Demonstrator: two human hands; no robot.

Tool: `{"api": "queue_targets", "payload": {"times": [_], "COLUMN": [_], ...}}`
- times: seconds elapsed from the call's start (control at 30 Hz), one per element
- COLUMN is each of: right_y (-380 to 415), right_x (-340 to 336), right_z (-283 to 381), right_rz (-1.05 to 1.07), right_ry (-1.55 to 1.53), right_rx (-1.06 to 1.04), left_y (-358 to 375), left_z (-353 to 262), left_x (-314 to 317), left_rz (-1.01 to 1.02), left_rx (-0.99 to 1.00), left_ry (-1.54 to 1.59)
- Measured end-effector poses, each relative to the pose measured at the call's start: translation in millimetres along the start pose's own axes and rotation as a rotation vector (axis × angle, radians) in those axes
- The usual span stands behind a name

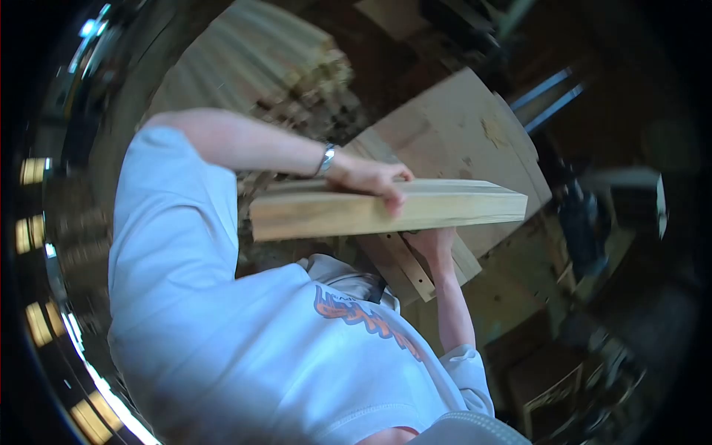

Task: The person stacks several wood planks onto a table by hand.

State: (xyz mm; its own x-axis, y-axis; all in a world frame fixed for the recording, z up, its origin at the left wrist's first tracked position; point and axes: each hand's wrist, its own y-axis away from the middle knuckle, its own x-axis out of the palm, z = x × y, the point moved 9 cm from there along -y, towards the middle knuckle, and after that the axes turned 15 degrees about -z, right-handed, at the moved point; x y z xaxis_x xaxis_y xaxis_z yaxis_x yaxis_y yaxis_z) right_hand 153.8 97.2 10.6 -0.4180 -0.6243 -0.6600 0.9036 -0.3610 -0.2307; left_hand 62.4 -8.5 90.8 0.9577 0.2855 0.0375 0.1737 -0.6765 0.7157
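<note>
A thick, pale wooden beam (445, 208) is held roughly level across the middle of the view, in front of the torso. From above and behind, my left hand (374, 180), with a metal band on its wrist, grips the beam near its middle, fingers bent over the edge. Under the beam's right half is my right hand (432, 239), holding it from below; most of its fingers are hidden by the wood. Below the beam lies a narrower wooden piece with small dark holes (411, 268).
Behind the beam is a broad wooden board surface (452, 133). A large stack of long wooden strips (245, 55) stands at the upper left. A dark machine-like object (584, 226) is on the right. Lit windows (44, 322) line the left edge.
</note>
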Motion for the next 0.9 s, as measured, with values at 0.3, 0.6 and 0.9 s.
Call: {"api": "queue_targets", "payload": {"times": [0.3, 0.6, 0.9], "right_y": [11, 76, 364], "right_x": [-5, 112, 237], "right_z": [1, 173, 392], "right_rz": [0.344, 0.889, 2.064], "right_ry": [-0.341, -0.920, -0.551], "right_rx": [0.382, 0.042, 0.189], "left_y": [253, 389, 450], "left_z": [204, 429, 494], "left_x": [65, 298, 462], "left_rz": [-0.869, -2.007, -2.559], "left_rx": [0.541, 0.469, 0.535], "left_ry": [0.537, 0.956, 1.313]}}
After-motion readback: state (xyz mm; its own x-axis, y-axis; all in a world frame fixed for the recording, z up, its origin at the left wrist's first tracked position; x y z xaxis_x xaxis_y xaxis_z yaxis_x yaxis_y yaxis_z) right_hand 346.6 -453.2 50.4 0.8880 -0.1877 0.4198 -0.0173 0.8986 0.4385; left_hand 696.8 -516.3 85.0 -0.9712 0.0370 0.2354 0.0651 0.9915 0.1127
